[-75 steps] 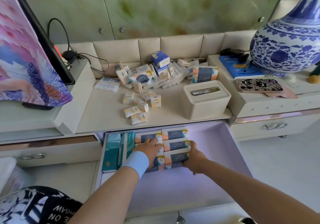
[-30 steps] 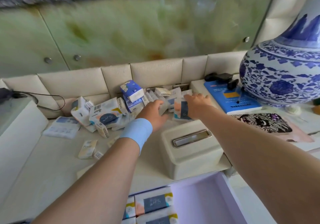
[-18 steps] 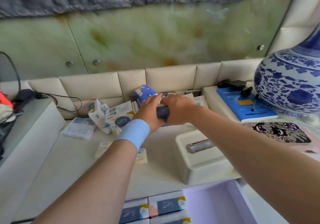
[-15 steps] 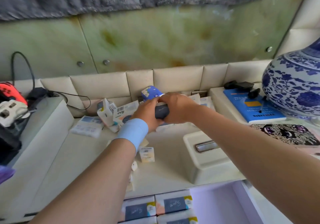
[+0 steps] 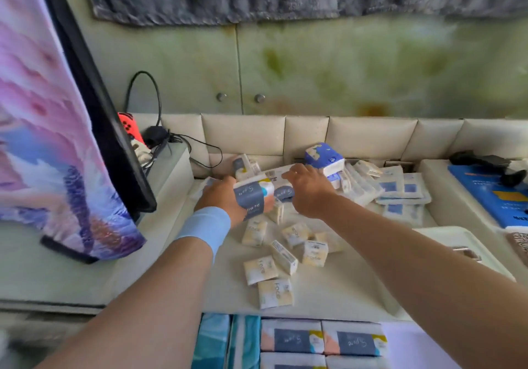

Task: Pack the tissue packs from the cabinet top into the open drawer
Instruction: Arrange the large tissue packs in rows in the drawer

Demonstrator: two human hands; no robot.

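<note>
My left hand grips a white tissue pack with a grey-blue label just above the cabinet top. My right hand reaches beside it, fingers and thumb curled round another pack with a grey label in the pile. Several small yellow-white packs lie loose in front. A blue pack tops the pile and flat blue-white packs spread to its right. The open drawer below holds rows of labelled packs and teal packs.
A large screen leans on the raised ledge at left, with a red controller and black cables behind it. A cream tissue box and a blue book sit at right. A padded backrest closes the back.
Both hands left the drawer and reached up to the pile. They took one pack at the right side; now it sits in my left hand, and both hands have moved left along the pile.
</note>
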